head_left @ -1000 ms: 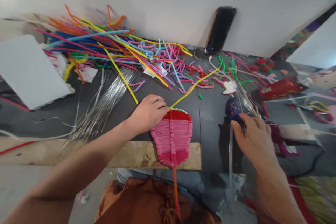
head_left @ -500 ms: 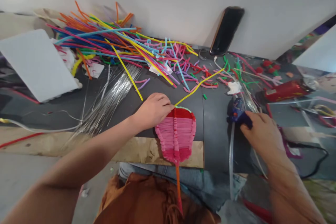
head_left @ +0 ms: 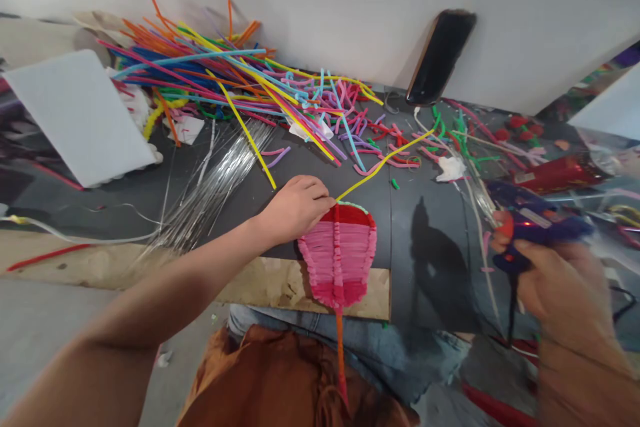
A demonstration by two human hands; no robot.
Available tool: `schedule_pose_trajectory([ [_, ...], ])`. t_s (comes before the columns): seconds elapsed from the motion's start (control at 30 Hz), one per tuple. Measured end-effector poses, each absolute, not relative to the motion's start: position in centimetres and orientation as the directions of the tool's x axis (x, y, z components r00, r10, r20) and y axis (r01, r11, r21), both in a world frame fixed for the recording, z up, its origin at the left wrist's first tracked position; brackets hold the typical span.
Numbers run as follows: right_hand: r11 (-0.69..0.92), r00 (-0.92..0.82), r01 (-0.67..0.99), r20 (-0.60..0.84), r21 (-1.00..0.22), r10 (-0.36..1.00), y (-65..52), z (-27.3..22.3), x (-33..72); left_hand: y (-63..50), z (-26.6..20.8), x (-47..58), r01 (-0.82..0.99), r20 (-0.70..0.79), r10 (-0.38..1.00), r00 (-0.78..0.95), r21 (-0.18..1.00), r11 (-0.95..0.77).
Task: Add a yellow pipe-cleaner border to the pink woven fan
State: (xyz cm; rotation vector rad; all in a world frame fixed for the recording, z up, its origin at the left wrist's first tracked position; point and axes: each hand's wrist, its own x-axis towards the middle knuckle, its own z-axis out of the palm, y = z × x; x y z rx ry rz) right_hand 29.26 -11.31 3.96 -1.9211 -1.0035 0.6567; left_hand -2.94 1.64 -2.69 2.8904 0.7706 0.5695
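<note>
My left hand (head_left: 303, 208) is closed at the top left edge of a pink and red tulip-shaped piece (head_left: 350, 257) made of pipe cleaners, with an orange stem (head_left: 341, 347) hanging towards my lap. Its fingertips pinch a yellow pipe cleaner (head_left: 383, 163) that slants up to the right from the piece's top edge. Another yellow length (head_left: 245, 130) runs up left from behind this hand; whether both are one is hidden. My right hand (head_left: 560, 280) grips a blue hot glue gun (head_left: 537, 213), raised over the table and smeared by motion, nozzle pointing away leftward.
A heap of coloured pipe cleaners (head_left: 200, 73) and short cut bits lie at the back. Thin wires (head_left: 215, 187) lie left, near a white board (head_left: 83, 117). A phone (head_left: 441, 57) leans on the wall. At right lies a red can (head_left: 560, 173). Brown cardboard (head_left: 270, 283) lines the front edge.
My right hand has lifted the glue gun off the table and moved it right, its shadow now on the table. My left hand stays at the piece. The view has shifted slightly.
</note>
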Motion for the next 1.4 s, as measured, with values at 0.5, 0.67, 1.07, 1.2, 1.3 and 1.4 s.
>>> schedule_pose_trajectory([
  [0.5,-0.267,-0.079,0.393,-0.322,-0.88,0.943,-7.5,1.5,24.3,2.1,-2.2,-3.3,0.486,0.218,0.578,0.786,0.36,-0.796],
  [0.67,-0.247,-0.091,0.36,-0.298,-0.9,0.95,-6.6,0.1,24.1,2.3,-1.3,-3.9,0.456,0.118,0.532,0.839,0.381,-0.804],
  [1.07,-0.254,-0.159,0.348,-0.324,-0.902,0.933,-6.3,-1.4,24.6,2.1,-0.7,-3.9,0.463,0.039,0.503,0.863,0.337,-0.82],
  [1.2,-0.277,-0.133,0.312,-0.33,-0.909,0.935,-6.6,-1.0,24.6,2.2,-0.9,-4.0,0.468,0.033,0.509,0.86,0.345,-0.814],
  [1.3,-0.255,-0.158,0.355,-0.327,-0.899,0.932,-6.5,0.2,24.6,2.5,-1.2,-4.2,0.448,0.048,0.513,0.857,0.422,-0.788],
  [1.4,-0.18,-0.205,0.482,-0.31,-0.857,0.928,-5.9,1.1,24.6,2.8,-1.6,-4.1,0.445,0.076,0.548,0.833,0.494,-0.747],
])
